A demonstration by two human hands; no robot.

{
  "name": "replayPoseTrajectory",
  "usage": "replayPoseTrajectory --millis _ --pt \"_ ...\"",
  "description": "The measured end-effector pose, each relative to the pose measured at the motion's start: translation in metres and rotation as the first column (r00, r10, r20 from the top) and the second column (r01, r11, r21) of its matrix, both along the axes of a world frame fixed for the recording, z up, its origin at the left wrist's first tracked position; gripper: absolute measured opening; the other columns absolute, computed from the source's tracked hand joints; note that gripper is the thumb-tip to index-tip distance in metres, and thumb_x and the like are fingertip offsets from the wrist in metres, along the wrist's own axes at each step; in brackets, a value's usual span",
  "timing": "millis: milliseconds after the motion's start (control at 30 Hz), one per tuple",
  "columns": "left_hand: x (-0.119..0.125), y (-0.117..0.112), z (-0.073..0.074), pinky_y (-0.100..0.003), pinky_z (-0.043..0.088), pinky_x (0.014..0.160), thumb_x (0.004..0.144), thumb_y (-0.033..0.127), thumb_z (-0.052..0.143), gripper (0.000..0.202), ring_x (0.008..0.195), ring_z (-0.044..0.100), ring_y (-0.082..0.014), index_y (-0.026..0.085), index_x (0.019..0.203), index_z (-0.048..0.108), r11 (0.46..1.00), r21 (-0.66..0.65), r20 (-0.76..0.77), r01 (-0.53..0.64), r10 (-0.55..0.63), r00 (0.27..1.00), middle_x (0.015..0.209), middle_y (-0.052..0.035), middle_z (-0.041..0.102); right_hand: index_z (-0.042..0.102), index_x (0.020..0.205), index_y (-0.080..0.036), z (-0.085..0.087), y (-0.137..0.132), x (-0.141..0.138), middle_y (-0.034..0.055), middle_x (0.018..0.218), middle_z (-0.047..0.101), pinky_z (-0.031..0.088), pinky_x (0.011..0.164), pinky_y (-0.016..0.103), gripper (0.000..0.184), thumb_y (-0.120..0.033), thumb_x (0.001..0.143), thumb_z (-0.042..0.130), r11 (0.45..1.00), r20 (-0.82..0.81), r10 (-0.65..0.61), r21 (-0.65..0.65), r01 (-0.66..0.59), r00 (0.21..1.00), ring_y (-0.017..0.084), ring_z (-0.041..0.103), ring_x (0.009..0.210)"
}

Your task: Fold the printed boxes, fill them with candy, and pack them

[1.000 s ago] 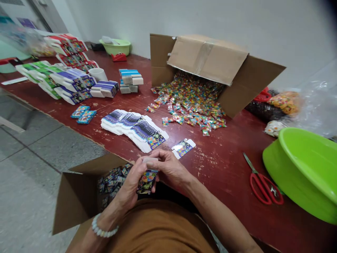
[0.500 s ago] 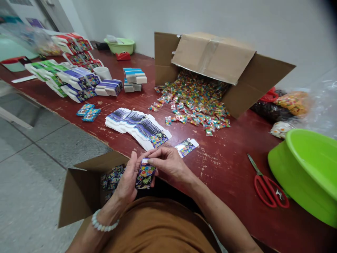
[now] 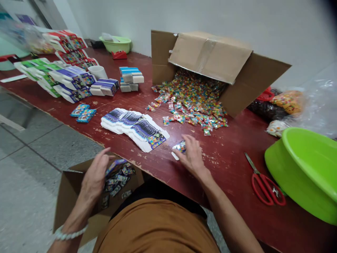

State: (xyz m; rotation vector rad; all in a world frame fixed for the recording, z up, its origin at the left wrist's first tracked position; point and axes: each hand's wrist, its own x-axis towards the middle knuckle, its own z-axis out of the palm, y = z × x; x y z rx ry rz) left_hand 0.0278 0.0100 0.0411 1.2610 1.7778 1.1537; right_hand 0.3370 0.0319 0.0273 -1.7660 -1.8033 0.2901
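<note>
My left hand (image 3: 95, 174) hovers over an open cardboard box (image 3: 71, 196) below the table edge, fingers spread. A small colourful filled carton (image 3: 116, 164) tilts just off its palm, above several like cartons lying in that box. My right hand (image 3: 191, 154) rests flat with fingers apart on a flattened printed carton (image 3: 179, 147) on the red table (image 3: 223, 165). To its left, a fanned stack of flat cartons (image 3: 134, 127) lies on the table.
A big cardboard box (image 3: 210, 59) on its side spills small candy packets (image 3: 192, 103). Red scissors (image 3: 263, 182) and a green basin (image 3: 302, 172) lie right. Stacks of packed boxes (image 3: 65, 77), a green bowl (image 3: 116, 44) and a tape dispenser (image 3: 119, 54) stand far left.
Both hands held the small carton together at my chest. Now the left has swung left over the floor box with it, and the right has reached forward onto the flat carton.
</note>
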Motion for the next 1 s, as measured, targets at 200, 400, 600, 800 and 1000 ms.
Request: replayPoseTrajectory --millis 200,400,600,800,1000 --pt "0.005 -0.008 -0.011 -0.042 0.050 0.097 0.083 0.051 0.063 0.049 0.104 0.065 -0.0275 0.020 0.122 0.063 0.995 0.053 -0.076 0.089 -0.085 0.993 0.109 -0.0082 0.071 0.059 0.125 -0.019 -0.008 0.014 0.043 0.0176 0.129 0.053 0.042 0.089 0.048 0.077 -0.065 0.067 0.079 0.935 0.225 -0.186 -0.259 0.243 0.956 0.038 0.050 0.114" --pt "0.094 -0.011 -0.018 -0.037 0.054 0.087 0.087 0.032 0.060 0.037 0.093 0.067 -0.0219 0.021 0.122 0.065 0.906 0.190 -0.127 0.379 -0.360 0.924 0.108 -0.0091 0.071 0.059 0.106 -0.020 -0.013 0.010 0.032 0.0097 0.106 0.064 0.043 0.086 0.043 0.051 -0.040 0.065 0.081 0.964 -0.163 -0.162 -0.237 0.120 0.973 0.032 0.058 0.104" --pt "0.103 -0.002 -0.004 -0.042 0.050 0.095 0.083 0.040 0.069 0.054 0.106 0.066 -0.0280 0.016 0.131 0.061 0.872 0.036 0.161 0.487 -0.486 0.859 0.118 -0.0140 0.071 0.060 0.094 -0.021 0.005 -0.006 0.007 0.0016 0.085 0.068 0.049 0.072 0.031 0.031 -0.043 0.076 0.072 0.972 -0.828 -0.017 -0.145 -0.185 0.560 0.017 0.062 0.075" --pt "0.090 -0.022 0.016 -0.034 0.055 0.073 0.067 0.051 0.084 0.058 0.079 0.075 -0.0270 0.014 0.110 0.072 0.409 0.016 0.914 0.913 -0.376 0.152 0.093 -0.0132 0.078 0.066 0.088 -0.022 0.041 -0.024 -0.025 -0.0010 0.080 0.066 0.049 0.066 0.025 0.021 -0.038 0.082 0.077 0.862 -0.934 0.195 0.017 -0.507 0.301 0.012 0.059 0.070" --pt "0.091 -0.030 0.013 -0.029 0.056 0.066 0.066 0.037 0.089 0.041 0.064 0.073 -0.0203 0.013 0.095 0.073 0.574 0.023 0.889 0.819 -0.386 0.246 0.075 -0.0073 0.075 0.064 0.108 -0.026 0.050 -0.026 -0.035 0.0012 0.092 0.065 0.053 0.071 0.027 0.030 -0.039 0.084 0.077 0.836 -0.950 0.204 0.043 -0.547 0.238 0.015 0.061 0.080"
